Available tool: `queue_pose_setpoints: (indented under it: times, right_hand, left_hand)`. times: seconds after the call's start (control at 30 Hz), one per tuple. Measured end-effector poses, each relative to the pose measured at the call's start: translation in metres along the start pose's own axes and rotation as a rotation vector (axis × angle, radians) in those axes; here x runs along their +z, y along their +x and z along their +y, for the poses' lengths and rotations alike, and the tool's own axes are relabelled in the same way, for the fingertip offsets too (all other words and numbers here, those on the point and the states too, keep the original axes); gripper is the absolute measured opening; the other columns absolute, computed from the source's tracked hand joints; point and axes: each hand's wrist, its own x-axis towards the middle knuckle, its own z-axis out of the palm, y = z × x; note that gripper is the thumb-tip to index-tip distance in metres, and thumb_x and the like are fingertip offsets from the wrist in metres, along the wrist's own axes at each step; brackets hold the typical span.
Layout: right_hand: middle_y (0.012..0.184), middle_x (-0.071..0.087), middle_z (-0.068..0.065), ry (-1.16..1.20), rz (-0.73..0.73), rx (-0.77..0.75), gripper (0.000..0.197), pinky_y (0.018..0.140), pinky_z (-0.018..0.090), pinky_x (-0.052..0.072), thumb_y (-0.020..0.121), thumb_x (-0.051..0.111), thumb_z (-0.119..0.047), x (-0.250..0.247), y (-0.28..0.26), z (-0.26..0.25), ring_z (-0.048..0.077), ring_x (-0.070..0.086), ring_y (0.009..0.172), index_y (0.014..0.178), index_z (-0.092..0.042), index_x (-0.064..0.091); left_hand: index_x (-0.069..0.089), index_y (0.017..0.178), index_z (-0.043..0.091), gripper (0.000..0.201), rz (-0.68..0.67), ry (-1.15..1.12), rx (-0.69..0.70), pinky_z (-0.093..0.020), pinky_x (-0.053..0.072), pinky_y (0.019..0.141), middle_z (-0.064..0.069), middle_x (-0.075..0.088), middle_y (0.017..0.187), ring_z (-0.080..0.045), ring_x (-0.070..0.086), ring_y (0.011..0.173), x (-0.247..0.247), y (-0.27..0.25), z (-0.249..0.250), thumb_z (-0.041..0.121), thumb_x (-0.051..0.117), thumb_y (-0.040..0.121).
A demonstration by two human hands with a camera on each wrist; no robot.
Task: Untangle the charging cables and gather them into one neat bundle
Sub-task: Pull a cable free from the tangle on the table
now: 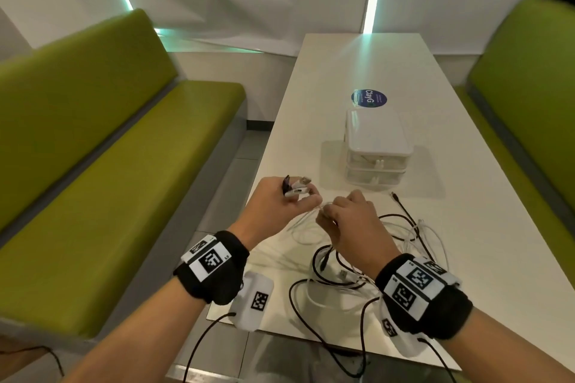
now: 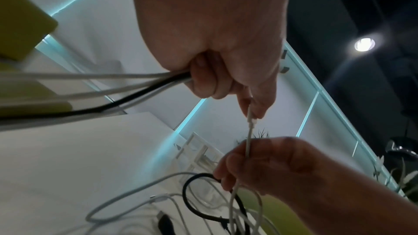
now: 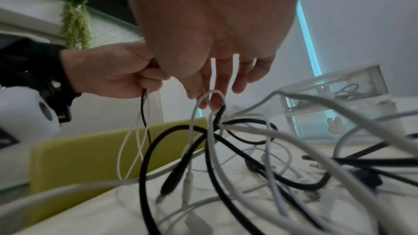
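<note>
The left hand [image 1: 277, 204] is clenched around several gathered cable ends, white and black plugs [image 1: 297, 188] protruding above the fist; the cords trail below it in the left wrist view. The right hand [image 1: 351, 227] has its fingers [image 3: 217, 85] curled, pinching one thin white cable [image 2: 248, 140] that runs taut to the left hand. The tangled heap of black and white charging cables [image 1: 373, 258] lies on the white tabletop [image 1: 357, 71], partly hidden behind the right wrist; individual strands there cannot be traced.
</note>
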Motion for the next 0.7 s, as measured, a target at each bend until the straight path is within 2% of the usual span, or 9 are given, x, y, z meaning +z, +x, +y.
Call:
queue_pose_setpoints:
  times: [0.1,0.17,0.27,0.33,0.4,0.47,0.53,0.6,0.7]
  right_hand:
    - [0.078,0.064,0.000,0.143,-0.049,0.108,0.025,0.067,0.031,0.036,0.098,0.052,-0.028,-0.005,0.002,0.001,0.018,0.041,0.080,0.087,-0.013,0.068]
    - [0.083,0.065,0.000,0.175,-0.084,0.130,0.019,0.067,0.027,0.030,0.097,0.052,-0.020,-0.010,0.004,-0.002,0.016,0.040,0.081,0.088,-0.014,0.067]
    - [0.092,0.069,-0.003,0.264,-0.078,0.089,0.022,0.068,0.025,0.035,0.089,0.054,-0.001,-0.017,0.009,-0.011,0.019,0.053,0.084,0.093,-0.013,0.072]
    - [0.087,0.069,-0.009,0.420,-0.049,0.131,0.024,0.067,0.015,0.041,0.090,0.054,-0.001,-0.019,0.013,-0.010,0.014,0.063,0.081,0.096,-0.014,0.073]
    - [0.081,0.072,-0.008,0.531,-0.063,0.157,0.019,0.064,0.009,0.042,0.096,0.055,-0.012,-0.019,0.015,-0.008,0.002,0.064,0.070,0.100,-0.020,0.071]
    - [0.076,0.073,-0.006,0.505,-0.157,0.178,0.017,0.063,0.016,0.047,0.097,0.055,-0.027,-0.016,0.015,-0.004,0.000,0.062,0.064,0.092,-0.018,0.069]
    - [0.076,0.072,-0.006,0.434,-0.259,0.194,0.025,0.066,0.023,0.047,0.098,0.054,-0.033,-0.010,0.014,-0.002,0.005,0.064,0.070,0.086,-0.016,0.068]
    - [0.078,0.071,-0.004,0.443,-0.287,0.175,0.027,0.068,0.023,0.045,0.099,0.051,-0.032,-0.004,0.011,0.001,0.008,0.063,0.074,0.084,-0.015,0.067]
    - [0.078,0.069,-0.004,0.449,-0.278,0.126,0.031,0.066,0.012,0.041,0.101,0.046,-0.031,0.001,0.009,0.001,0.002,0.060,0.072,0.082,-0.013,0.064]
  left_hand:
    - [0.071,0.085,0.006,0.018,0.039,-0.113,-0.047,-0.020,0.030,0.057,0.012,0.031,0.050,-0.010,0.030,0.051,0.002,0.000,-0.002,0.023,0.076,0.081]
    - [0.072,0.099,0.006,0.031,0.016,-0.182,-0.076,-0.020,0.032,0.061,0.011,0.026,0.049,-0.007,0.029,0.048,0.008,-0.003,-0.003,0.026,0.079,0.077]
    - [0.072,0.109,0.009,0.027,0.003,-0.195,-0.038,-0.012,0.038,0.061,-0.001,0.038,0.047,-0.001,0.045,0.046,0.019,-0.005,0.002,0.014,0.074,0.082]
    - [0.075,0.100,0.010,0.017,0.031,-0.193,0.003,-0.026,0.052,0.068,-0.001,0.066,0.062,-0.012,0.064,0.063,0.022,-0.002,0.001,0.019,0.070,0.087]
    - [0.072,0.086,0.007,0.023,0.067,-0.187,0.020,-0.048,0.053,0.071,-0.013,0.069,0.075,-0.030,0.065,0.074,0.023,0.000,-0.001,0.029,0.066,0.089]
    - [0.066,0.080,0.002,0.030,0.162,-0.234,0.023,-0.033,0.051,0.063,0.003,0.065,0.064,-0.013,0.061,0.062,0.020,0.003,0.000,0.029,0.060,0.093]
    - [0.063,0.073,0.007,0.038,0.281,-0.321,0.010,-0.017,0.034,0.050,0.012,0.045,0.048,0.000,0.041,0.046,0.013,0.007,0.006,0.034,0.051,0.097]
    - [0.053,0.064,0.013,0.044,0.347,-0.438,-0.015,-0.019,0.026,0.047,0.007,0.034,0.052,-0.007,0.029,0.046,0.004,0.015,0.009,0.041,0.044,0.097]
    - [0.044,0.060,0.013,0.047,0.342,-0.600,-0.049,-0.029,0.043,0.062,-0.003,0.050,0.063,-0.014,0.050,0.060,-0.003,0.025,0.011,0.034,0.040,0.102]
